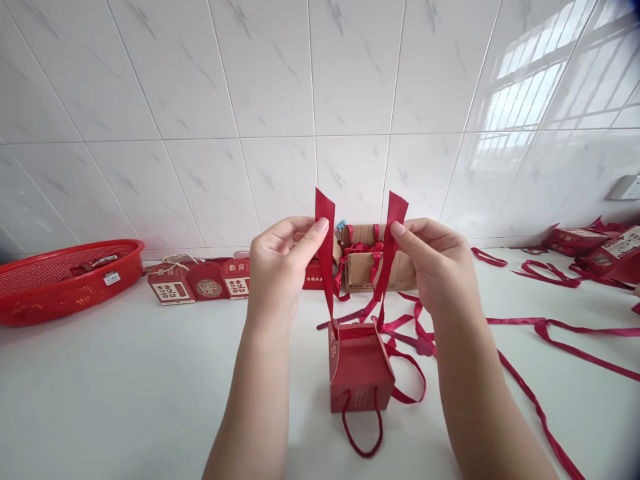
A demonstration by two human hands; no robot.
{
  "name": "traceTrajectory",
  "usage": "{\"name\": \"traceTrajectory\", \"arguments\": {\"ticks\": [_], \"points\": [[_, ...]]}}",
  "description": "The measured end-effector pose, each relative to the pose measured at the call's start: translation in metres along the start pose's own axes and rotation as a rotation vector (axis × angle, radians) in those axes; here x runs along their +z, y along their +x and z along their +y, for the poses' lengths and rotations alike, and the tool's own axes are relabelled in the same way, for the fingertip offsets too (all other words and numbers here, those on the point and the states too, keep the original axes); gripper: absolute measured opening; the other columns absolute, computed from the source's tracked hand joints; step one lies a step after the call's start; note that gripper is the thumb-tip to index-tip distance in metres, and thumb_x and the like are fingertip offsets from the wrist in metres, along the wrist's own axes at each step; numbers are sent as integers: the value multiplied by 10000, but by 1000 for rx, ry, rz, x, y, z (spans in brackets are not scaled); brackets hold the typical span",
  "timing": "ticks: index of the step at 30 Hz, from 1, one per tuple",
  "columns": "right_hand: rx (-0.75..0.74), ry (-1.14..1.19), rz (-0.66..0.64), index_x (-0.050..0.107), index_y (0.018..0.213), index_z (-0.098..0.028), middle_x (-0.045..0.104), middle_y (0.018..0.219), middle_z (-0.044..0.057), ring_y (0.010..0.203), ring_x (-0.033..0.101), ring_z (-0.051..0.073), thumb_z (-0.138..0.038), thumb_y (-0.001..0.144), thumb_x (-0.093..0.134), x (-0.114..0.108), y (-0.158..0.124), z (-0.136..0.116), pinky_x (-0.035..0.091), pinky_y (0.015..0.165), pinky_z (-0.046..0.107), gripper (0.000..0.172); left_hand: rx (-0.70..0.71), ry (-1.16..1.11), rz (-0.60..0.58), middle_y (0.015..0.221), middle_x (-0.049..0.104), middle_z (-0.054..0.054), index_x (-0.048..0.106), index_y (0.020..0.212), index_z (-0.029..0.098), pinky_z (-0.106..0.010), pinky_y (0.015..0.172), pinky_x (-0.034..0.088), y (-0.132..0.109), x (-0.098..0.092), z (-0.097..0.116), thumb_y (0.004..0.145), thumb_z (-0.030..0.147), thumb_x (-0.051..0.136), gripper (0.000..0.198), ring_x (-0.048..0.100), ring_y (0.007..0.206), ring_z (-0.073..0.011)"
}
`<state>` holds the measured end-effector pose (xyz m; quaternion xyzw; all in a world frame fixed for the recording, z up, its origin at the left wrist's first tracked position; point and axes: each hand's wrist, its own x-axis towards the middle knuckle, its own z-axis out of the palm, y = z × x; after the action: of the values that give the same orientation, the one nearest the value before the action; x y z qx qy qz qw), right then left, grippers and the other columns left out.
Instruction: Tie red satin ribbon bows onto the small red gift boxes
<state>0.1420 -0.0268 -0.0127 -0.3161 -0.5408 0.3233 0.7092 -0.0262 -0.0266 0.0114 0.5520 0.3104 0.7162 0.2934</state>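
Note:
A small red gift box (361, 373) stands on the white counter below my hands, its dark red cord handle (364, 453) hanging at the front. From its top, two ends of red ribbon rise in a V. My left hand (290, 257) pinches the left ribbon end (326, 267) between thumb and fingers. Level with it, my right hand (433, 257) pinches the right ribbon end (389, 260). Both tips stick up above my thumbs. The ribbon's lower part goes into or behind the box's upper edges, where I cannot make out its path.
At the left is a red plastic basket (65, 293). Several red gift boxes (207, 283) line the tiled wall, beside a cardboard box (360, 277) holding ribbons. Loose red ribbons (540, 427) cover the right side, with more red boxes (615, 250) at the far right.

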Motion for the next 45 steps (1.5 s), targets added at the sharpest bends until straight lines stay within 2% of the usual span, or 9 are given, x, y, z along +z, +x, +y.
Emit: {"name": "traceTrajectory", "arguments": {"ticks": [7,13,25,35,41,45], "points": [[-44,-3,30,645,718,-223,612,675,-6,567,559,116,-391,738,714,-3,-2,-2,439,497,245,183,-6,25,-67,689,642,-5,707,704,209,-232,622,475,-3,-1,-3,688,327,752,127,582,672,-128],[-43,-15,26,638,722,-220,629,695,8,599,590,136,-406,739,707,-3,-2,-4,453,495,253,200,6,4,-53,708,650,-8,707,730,213,-237,576,465,-4,1,-3,680,350,761,155,583,645,-126],[-37,35,21,648,725,-227,652,707,4,646,624,145,-370,748,709,0,-2,-3,482,525,249,157,26,-19,-52,726,655,-5,710,746,223,-234,597,473,-3,2,-5,692,344,757,141,594,673,-123],[16,71,2,642,729,-222,612,657,-11,570,583,126,-380,746,712,0,-4,-4,480,494,244,174,28,-22,-53,725,652,-4,709,754,220,-234,588,471,-3,2,-4,685,356,761,161,590,663,-121],[-64,54,24,638,747,-198,649,710,8,663,624,125,-362,769,695,1,-2,-3,517,629,245,175,77,-30,-30,712,653,4,712,762,214,-211,585,470,-2,3,-7,694,350,757,159,586,647,-102],[-54,95,10,594,801,-208,662,698,5,645,637,128,-384,810,647,1,-2,-3,534,642,263,184,120,-45,-12,722,661,10,720,773,228,-197,590,474,-1,3,-8,709,331,749,125,585,654,-91]]}}
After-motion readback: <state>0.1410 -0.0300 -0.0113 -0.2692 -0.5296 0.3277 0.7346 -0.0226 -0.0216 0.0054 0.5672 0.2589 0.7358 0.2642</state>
